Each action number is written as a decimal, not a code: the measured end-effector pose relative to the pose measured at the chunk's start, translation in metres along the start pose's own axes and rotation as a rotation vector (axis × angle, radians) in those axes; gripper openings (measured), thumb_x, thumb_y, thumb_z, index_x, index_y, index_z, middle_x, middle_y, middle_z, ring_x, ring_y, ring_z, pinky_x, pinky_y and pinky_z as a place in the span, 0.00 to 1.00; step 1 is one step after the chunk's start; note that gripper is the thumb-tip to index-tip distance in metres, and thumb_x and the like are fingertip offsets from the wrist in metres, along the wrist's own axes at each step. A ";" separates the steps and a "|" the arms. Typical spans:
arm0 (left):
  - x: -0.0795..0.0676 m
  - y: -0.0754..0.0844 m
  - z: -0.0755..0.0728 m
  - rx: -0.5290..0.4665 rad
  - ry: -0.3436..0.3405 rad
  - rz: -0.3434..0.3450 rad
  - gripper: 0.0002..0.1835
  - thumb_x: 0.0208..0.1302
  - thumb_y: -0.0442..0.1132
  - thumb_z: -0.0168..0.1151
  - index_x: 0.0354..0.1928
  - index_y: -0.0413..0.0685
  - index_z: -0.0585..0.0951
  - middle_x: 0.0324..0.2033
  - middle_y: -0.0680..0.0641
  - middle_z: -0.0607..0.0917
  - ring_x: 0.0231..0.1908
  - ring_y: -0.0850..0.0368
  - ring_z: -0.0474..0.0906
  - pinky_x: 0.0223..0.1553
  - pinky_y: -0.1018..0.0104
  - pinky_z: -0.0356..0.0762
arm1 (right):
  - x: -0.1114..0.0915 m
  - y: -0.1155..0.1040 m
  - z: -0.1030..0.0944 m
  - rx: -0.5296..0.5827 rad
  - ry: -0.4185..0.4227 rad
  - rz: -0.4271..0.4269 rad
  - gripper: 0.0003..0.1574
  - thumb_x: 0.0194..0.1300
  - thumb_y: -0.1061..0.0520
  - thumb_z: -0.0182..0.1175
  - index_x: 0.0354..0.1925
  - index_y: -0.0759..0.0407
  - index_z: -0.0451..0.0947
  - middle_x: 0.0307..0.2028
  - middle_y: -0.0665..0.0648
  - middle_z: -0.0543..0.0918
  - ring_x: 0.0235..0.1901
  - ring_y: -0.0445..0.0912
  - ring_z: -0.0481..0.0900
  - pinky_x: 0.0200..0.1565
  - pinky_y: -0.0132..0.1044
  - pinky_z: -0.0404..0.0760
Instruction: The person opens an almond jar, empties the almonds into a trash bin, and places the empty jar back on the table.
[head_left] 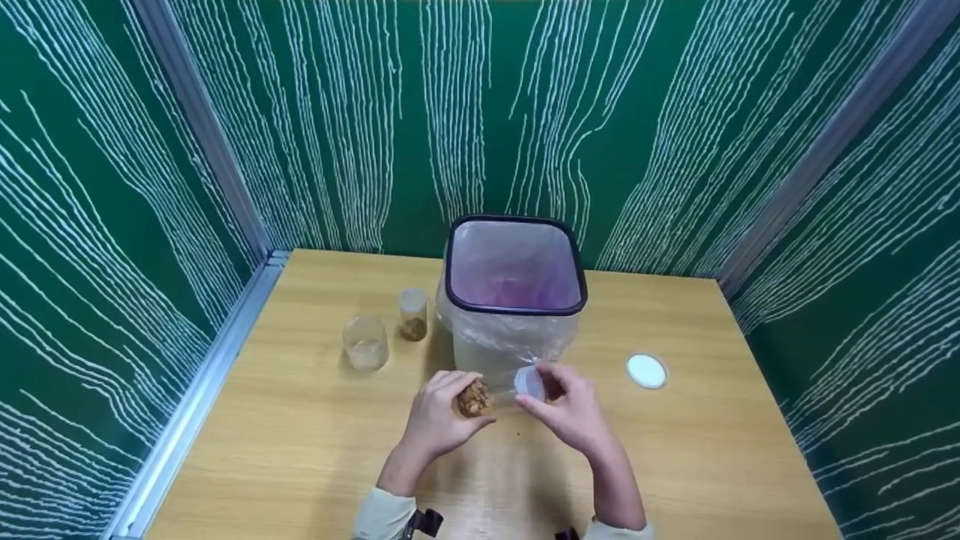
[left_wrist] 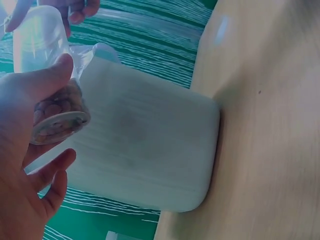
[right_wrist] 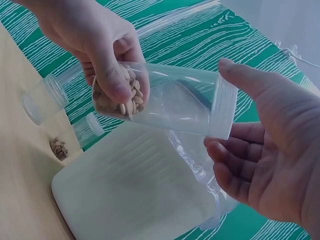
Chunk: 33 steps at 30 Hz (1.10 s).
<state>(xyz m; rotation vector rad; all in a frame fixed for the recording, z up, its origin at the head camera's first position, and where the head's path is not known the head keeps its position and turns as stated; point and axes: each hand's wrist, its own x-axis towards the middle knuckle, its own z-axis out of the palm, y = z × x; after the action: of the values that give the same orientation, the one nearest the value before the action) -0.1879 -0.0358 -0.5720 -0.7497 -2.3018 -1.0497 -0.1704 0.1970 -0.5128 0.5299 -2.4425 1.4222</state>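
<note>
My left hand [head_left: 441, 416] grips the bottom end of a clear plastic jar [right_wrist: 170, 95], which lies tipped sideways in the air in front of the bin. Brown nut-like pieces [head_left: 474, 400] are gathered at that end, near the left palm. At the other end of the jar is a translucent lid [right_wrist: 225, 110]. My right hand [head_left: 574, 412] holds this lid between thumb and fingers, thumb on one edge and fingertips on the opposite one. From the left wrist, the left thumb [left_wrist: 50, 80] presses along the jar's side.
A bin [head_left: 517, 309] with a dark rim and clear plastic liner stands at the back centre of the wooden table [head_left: 285, 420]. To its left are a clear jar [head_left: 366, 345] and a smaller jar [head_left: 412, 315] holding brown pieces. A round white lid [head_left: 646, 370] lies at right.
</note>
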 end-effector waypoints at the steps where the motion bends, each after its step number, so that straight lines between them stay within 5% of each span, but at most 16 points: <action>1: -0.002 -0.001 0.000 -0.007 -0.005 -0.005 0.32 0.39 0.52 0.81 0.50 0.53 0.83 0.44 0.58 0.84 0.45 0.59 0.77 0.46 0.62 0.76 | 0.000 0.000 0.000 -0.007 -0.022 -0.028 0.25 0.51 0.52 0.75 0.46 0.58 0.81 0.33 0.47 0.79 0.32 0.43 0.77 0.33 0.37 0.79; 4: -0.009 -0.002 0.000 -0.040 -0.033 -0.024 0.32 0.39 0.52 0.81 0.50 0.54 0.83 0.43 0.58 0.84 0.44 0.60 0.76 0.46 0.61 0.76 | -0.003 0.000 -0.001 -0.003 -0.105 -0.077 0.26 0.54 0.55 0.73 0.51 0.57 0.79 0.38 0.47 0.78 0.36 0.44 0.77 0.37 0.41 0.80; 14: -0.022 -0.007 0.004 -0.077 -0.082 -0.105 0.32 0.39 0.53 0.81 0.51 0.56 0.83 0.43 0.59 0.83 0.45 0.60 0.75 0.47 0.60 0.76 | -0.013 0.002 0.001 0.082 -0.259 0.010 0.40 0.51 0.72 0.70 0.61 0.55 0.71 0.53 0.54 0.76 0.48 0.51 0.74 0.43 0.46 0.80; 21: -0.027 -0.008 0.009 -0.091 -0.085 -0.131 0.33 0.39 0.56 0.80 0.51 0.55 0.83 0.43 0.60 0.83 0.45 0.60 0.75 0.47 0.61 0.75 | -0.013 0.003 0.003 0.122 -0.241 0.085 0.50 0.58 0.55 0.71 0.72 0.59 0.56 0.63 0.60 0.70 0.54 0.53 0.73 0.50 0.50 0.76; 28: -0.022 -0.009 0.009 -0.088 -0.078 -0.127 0.32 0.37 0.53 0.82 0.49 0.54 0.84 0.42 0.61 0.83 0.44 0.61 0.75 0.47 0.62 0.76 | -0.011 0.002 0.004 -0.005 -0.199 0.217 0.34 0.73 0.42 0.51 0.68 0.60 0.63 0.46 0.57 0.80 0.47 0.50 0.79 0.48 0.49 0.77; 33: -0.023 -0.010 0.007 -0.080 -0.108 -0.150 0.32 0.38 0.57 0.80 0.50 0.57 0.83 0.44 0.61 0.83 0.46 0.62 0.75 0.48 0.61 0.76 | -0.014 0.004 0.007 -0.149 -0.184 0.256 0.32 0.66 0.33 0.55 0.52 0.57 0.76 0.29 0.47 0.80 0.30 0.42 0.77 0.33 0.40 0.77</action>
<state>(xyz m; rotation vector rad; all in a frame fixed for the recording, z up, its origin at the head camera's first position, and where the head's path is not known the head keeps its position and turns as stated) -0.1791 -0.0417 -0.5960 -0.6892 -2.4522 -1.2005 -0.1602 0.1950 -0.5245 0.3378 -2.8214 1.3174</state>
